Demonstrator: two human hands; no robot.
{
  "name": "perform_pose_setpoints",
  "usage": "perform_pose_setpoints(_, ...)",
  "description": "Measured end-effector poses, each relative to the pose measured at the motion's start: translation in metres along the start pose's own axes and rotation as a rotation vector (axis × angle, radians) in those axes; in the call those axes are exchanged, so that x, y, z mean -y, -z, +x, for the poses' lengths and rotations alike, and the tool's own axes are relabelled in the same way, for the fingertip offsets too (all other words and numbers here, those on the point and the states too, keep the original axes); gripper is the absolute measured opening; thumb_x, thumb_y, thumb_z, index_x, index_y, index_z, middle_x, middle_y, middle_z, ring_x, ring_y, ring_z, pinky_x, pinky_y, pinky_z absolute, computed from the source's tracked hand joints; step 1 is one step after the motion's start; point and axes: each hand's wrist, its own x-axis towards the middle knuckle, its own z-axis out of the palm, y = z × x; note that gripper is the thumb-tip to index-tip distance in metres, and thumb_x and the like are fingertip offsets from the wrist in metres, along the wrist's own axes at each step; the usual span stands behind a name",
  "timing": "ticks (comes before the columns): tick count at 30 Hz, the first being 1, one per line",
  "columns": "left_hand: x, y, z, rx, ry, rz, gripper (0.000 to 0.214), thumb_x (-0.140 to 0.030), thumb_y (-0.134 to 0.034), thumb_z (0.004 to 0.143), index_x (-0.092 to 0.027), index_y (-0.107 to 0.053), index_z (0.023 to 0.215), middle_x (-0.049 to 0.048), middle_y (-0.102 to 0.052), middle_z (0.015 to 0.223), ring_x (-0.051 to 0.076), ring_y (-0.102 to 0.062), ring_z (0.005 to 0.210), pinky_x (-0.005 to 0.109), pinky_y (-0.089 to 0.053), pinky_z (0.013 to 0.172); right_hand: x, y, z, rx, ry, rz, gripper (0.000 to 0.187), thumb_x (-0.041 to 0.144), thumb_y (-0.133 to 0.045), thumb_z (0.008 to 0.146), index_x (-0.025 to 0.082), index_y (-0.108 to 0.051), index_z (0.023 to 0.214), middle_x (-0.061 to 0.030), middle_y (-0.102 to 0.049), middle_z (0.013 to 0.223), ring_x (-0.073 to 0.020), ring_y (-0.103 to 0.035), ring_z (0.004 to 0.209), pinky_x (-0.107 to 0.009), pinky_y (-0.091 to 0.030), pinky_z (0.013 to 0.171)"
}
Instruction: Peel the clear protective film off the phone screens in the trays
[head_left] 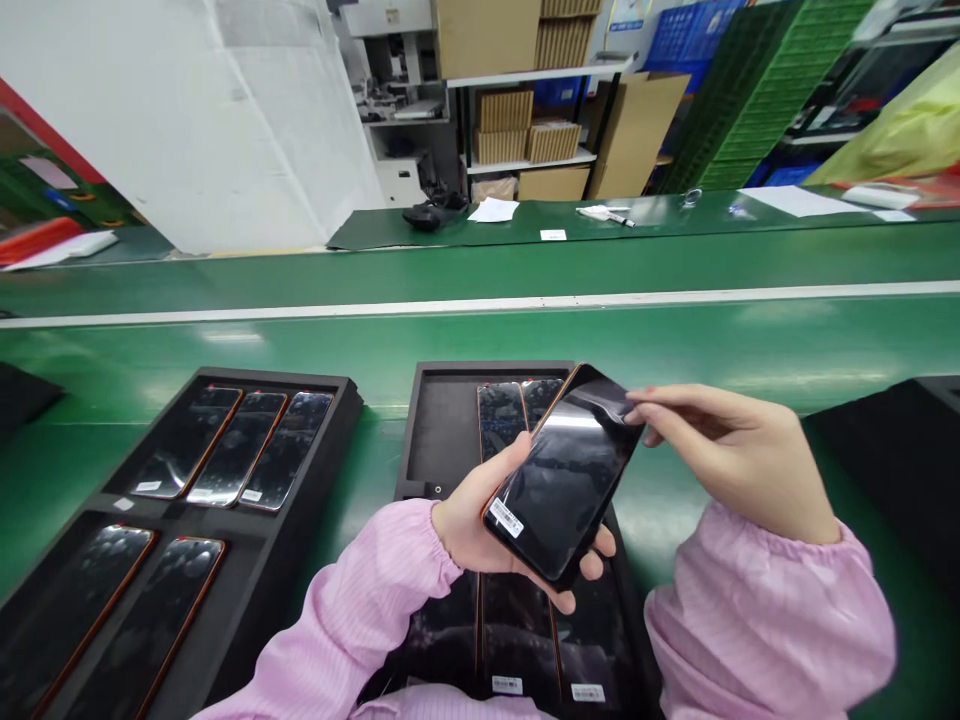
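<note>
A black smartphone (568, 470) with an orange edge and a small white barcode label lies tilted across my left hand (487, 510). The thumb presses on its left edge and the fingers wrap underneath to the right side. At the phone's upper right corner, my right hand (720, 440) has thumb and forefinger pinched together. A curved glare shows on the screen beside those fingertips; what lies between them is too small to make out. Below both hands is a black foam tray (442, 425) with several similar phones (517, 635), partly hidden by my left arm.
To the left, a second black tray (341, 420) holds several phones (244, 450) in compartments. Dark tray edges (892, 470) show at the right. Beyond the green work surface (390, 345) runs a pale strip, then a ledge with papers (493, 210) and a pen (619, 217).
</note>
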Motion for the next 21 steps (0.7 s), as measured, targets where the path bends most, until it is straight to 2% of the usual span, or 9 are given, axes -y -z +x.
perform_pose_setpoints(4, 0.000, -0.001, 0.001, -0.025, 0.002, 0.003, 0.089, -0.083, -0.023, 0.082, -0.011, -0.058, 0.120, 0.0169, -0.059, 0.106, 0.024, -0.060, 0.088, 0.038, -0.055, 0.067, 0.007, 0.002, -0.008, -0.094, 0.025, 0.011, 0.009, 0.026, -0.069, 0.086, 0.025, -0.077, 0.090, -0.0020, -0.069, 0.068, -0.0128, -0.061, 0.048, -0.024, -0.052, 0.042)
perform_pose_setpoints(6, 0.000, -0.002, 0.002, -0.044, 0.004, 0.008, 0.088, -0.084, -0.027, 0.081, -0.011, -0.059, 0.119, 0.0163, -0.059, 0.106, 0.024, -0.059, 0.087, 0.037, -0.055, 0.066, 0.012, 0.004, -0.011, -0.196, 0.045, 0.038, 0.010, 0.023, -0.070, 0.085, 0.026, -0.077, 0.090, -0.0015, -0.065, 0.062, -0.0123, -0.057, 0.046, -0.025, -0.045, 0.038)
perform_pose_setpoints(8, 0.001, -0.003, 0.002, -0.068, -0.009, 0.006, 0.085, -0.083, -0.030, 0.082, -0.012, -0.059, 0.119, 0.0155, -0.059, 0.106, 0.023, -0.059, 0.088, 0.037, -0.055, 0.067, 0.016, 0.006, -0.012, -0.316, 0.055, 0.061, 0.011, 0.020, -0.071, 0.085, 0.026, -0.077, 0.091, -0.0016, -0.061, 0.059, -0.0125, -0.054, 0.046, -0.027, -0.039, 0.036)
perform_pose_setpoints(11, 0.001, -0.006, 0.002, -0.088, -0.041, -0.007, 0.082, -0.080, -0.026, 0.085, -0.014, -0.058, 0.121, 0.0151, -0.059, 0.106, 0.023, -0.059, 0.089, 0.037, -0.055, 0.068, 0.017, 0.008, -0.011, -0.408, 0.063, 0.118, 0.010, 0.021, -0.071, 0.086, 0.026, -0.077, 0.091, -0.0004, -0.055, 0.055, -0.0113, -0.050, 0.043, -0.031, -0.042, 0.040)
perform_pose_setpoints(15, 0.001, -0.005, 0.002, -0.096, -0.046, 0.003, 0.084, -0.080, -0.022, 0.086, -0.012, -0.059, 0.120, 0.0158, -0.060, 0.106, 0.024, -0.060, 0.089, 0.038, -0.055, 0.068, 0.015, 0.009, -0.010, -0.334, 0.042, 0.300, 0.005, 0.022, -0.073, 0.085, 0.026, -0.076, 0.086, 0.0023, -0.049, 0.050, -0.0099, -0.042, 0.038, -0.034, -0.045, 0.041)
perform_pose_setpoints(18, 0.001, -0.001, 0.003, -0.100, -0.048, -0.006, 0.085, -0.080, -0.022, 0.086, -0.010, -0.061, 0.117, 0.0163, -0.061, 0.106, 0.024, -0.060, 0.090, 0.039, -0.056, 0.068, 0.020, 0.011, -0.011, -0.243, 0.064, 0.444, 0.001, 0.028, -0.077, 0.082, 0.028, -0.076, 0.083, 0.0027, -0.046, 0.043, -0.0099, -0.038, 0.032, -0.031, -0.037, 0.031)
perform_pose_setpoints(21, 0.001, 0.001, 0.004, -0.078, -0.061, -0.023, 0.085, -0.079, -0.024, 0.086, -0.010, -0.059, 0.120, 0.0169, -0.061, 0.107, 0.025, -0.061, 0.090, 0.039, -0.056, 0.068, 0.025, 0.014, -0.014, -0.112, 0.056, 0.552, 0.004, 0.036, -0.078, 0.080, 0.032, -0.077, 0.083, 0.0031, -0.042, 0.038, -0.0117, -0.038, 0.029, -0.025, -0.031, 0.024)
